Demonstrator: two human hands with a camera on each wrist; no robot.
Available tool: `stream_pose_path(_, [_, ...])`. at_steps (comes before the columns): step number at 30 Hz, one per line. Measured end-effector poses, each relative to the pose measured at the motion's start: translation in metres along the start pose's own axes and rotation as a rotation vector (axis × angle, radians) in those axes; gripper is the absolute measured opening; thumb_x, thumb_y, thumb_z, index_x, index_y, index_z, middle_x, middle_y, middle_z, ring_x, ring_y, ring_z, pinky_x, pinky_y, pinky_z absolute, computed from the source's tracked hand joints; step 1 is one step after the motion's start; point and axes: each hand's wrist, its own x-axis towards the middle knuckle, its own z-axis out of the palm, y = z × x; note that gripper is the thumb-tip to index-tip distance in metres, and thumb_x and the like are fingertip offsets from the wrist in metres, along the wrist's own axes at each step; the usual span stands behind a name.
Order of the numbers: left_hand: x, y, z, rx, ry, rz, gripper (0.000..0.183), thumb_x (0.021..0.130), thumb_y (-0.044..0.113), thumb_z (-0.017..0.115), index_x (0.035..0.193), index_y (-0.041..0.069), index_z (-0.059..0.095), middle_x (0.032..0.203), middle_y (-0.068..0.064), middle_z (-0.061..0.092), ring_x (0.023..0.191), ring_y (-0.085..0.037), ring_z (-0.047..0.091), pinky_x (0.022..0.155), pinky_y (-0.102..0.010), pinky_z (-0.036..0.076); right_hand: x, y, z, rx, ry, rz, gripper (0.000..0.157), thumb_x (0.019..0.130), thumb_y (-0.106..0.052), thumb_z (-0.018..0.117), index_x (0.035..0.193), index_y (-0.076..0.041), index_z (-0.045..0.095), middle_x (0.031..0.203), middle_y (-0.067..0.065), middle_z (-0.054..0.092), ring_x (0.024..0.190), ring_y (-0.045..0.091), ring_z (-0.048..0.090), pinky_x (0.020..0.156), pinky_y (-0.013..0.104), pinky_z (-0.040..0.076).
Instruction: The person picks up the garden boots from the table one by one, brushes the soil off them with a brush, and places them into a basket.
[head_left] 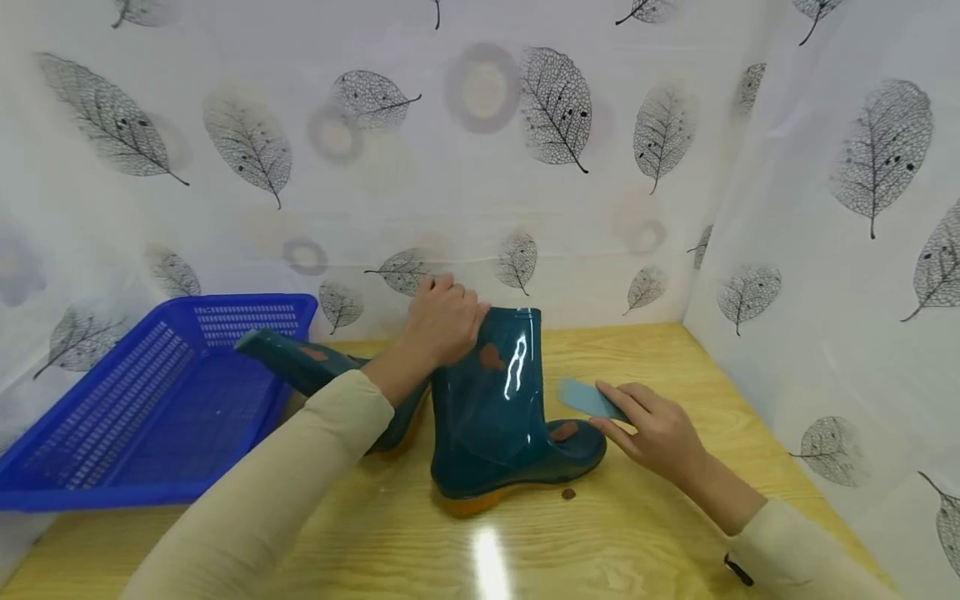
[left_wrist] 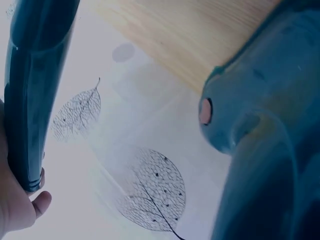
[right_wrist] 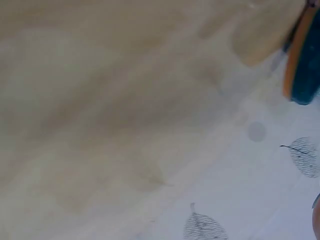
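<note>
A dark teal rain boot (head_left: 487, 417) with brown patches on its shaft and toe stands on the wooden table, its toe pointing right. My left hand (head_left: 447, 321) grips the boot at its top rim; the left wrist view shows fingers of that hand (left_wrist: 20, 207) around the shaft's end. To the right of the toe, my right hand (head_left: 656, 429) pinches a flat light-blue piece (head_left: 588, 398), like a cloth or thin sponge, between thumb and fingers. Behind my left forearm leans a second teal boot (head_left: 315, 367), partly hidden. Sleeve fabric fills most of the right wrist view.
A blue plastic basket (head_left: 150, 496) stands at the left, with the second boot's shaft reaching over its right side. On the table (head_left: 645, 533) lies a small brown fragment (head_left: 568, 494) near the boot's sole. Leaf-printed sheeting (head_left: 465, 208) walls the back and right.
</note>
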Motion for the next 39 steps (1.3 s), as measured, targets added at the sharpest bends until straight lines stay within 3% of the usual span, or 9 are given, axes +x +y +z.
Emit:
stream_pose_path(6, [-0.005,-0.009,0.003,-0.026,0.045,0.005,0.043,0.101,0.042,0.024,0.076,0.014,0.047,0.076,-0.002,0.048,0.087,-0.024,0.04,0.082,-0.042,0.031,0.043,-0.004,0.008,0.013,-0.012,0.001,0.054,0.089,-0.05,0.054,0.112,-0.003,0.067,0.085,0.008,0.064,0.066,0.016,0.061,0.052,0.028,0.051])
stream_pose_path(10, [-0.009,-0.011,0.006,-0.085,0.104,0.013,0.041,0.101,0.04,0.025,0.077,0.014,0.045,0.08,-0.003,0.049,0.092,-0.025,0.04,0.085,-0.042,0.029,0.064,-0.007,0.014,0.014,-0.12,0.002,0.052,0.085,-0.049,0.061,0.117,-0.008,0.065,0.085,0.007,0.062,0.065,0.013,0.056,0.052,0.024,0.049])
stream_pose_path(14, [-0.012,-0.013,0.009,-0.134,0.17,0.006,0.039,0.101,0.037,0.027,0.078,0.013,0.046,0.083,-0.005,0.051,0.094,-0.026,0.042,0.085,-0.042,0.029,0.075,-0.009,0.016,0.002,-0.241,0.009,0.051,0.077,-0.043,0.072,0.117,-0.013,0.066,0.082,0.005,0.059,0.061,0.01,0.049,0.05,0.022,0.043])
stream_pose_path(20, [-0.013,-0.018,0.013,-0.193,0.269,0.034,0.037,0.102,0.034,0.03,0.077,0.012,0.046,0.078,-0.005,0.047,0.088,-0.026,0.039,0.079,-0.041,0.027,0.079,-0.009,0.014,-0.038,-0.316,0.043,0.048,0.083,-0.052,0.062,0.114,-0.017,0.068,0.079,0.003,0.056,0.058,0.009,0.045,0.047,0.02,0.039])
stream_pose_path(25, [-0.012,-0.021,0.015,-0.239,0.327,0.081,0.035,0.101,0.033,0.03,0.077,0.012,0.044,0.077,-0.004,0.045,0.088,-0.026,0.04,0.08,-0.041,0.026,0.081,-0.01,0.021,-0.005,-0.304,0.043,0.051,0.072,-0.042,0.076,0.116,-0.018,0.067,0.081,0.003,0.058,0.061,0.009,0.048,0.05,0.021,0.042])
stream_pose_path(31, [-0.013,-0.02,0.016,-0.258,0.353,0.121,0.032,0.101,0.031,0.031,0.08,0.012,0.046,0.078,-0.003,0.045,0.089,-0.025,0.04,0.083,-0.041,0.026,0.084,-0.01,0.034,0.074,-0.245,0.023,0.052,0.071,-0.038,0.076,0.117,-0.014,0.066,0.084,0.005,0.06,0.063,0.011,0.051,0.053,0.023,0.044])
stream_pose_path(39, [-0.013,-0.019,0.017,-0.25,0.359,0.129,0.031,0.101,0.03,0.033,0.082,0.011,0.048,0.079,-0.004,0.046,0.088,-0.025,0.039,0.082,-0.041,0.026,0.1,-0.019,0.054,0.149,-0.17,-0.039,0.052,0.072,-0.036,0.077,0.116,-0.011,0.066,0.082,0.003,0.057,0.061,0.009,0.045,0.052,0.02,0.039])
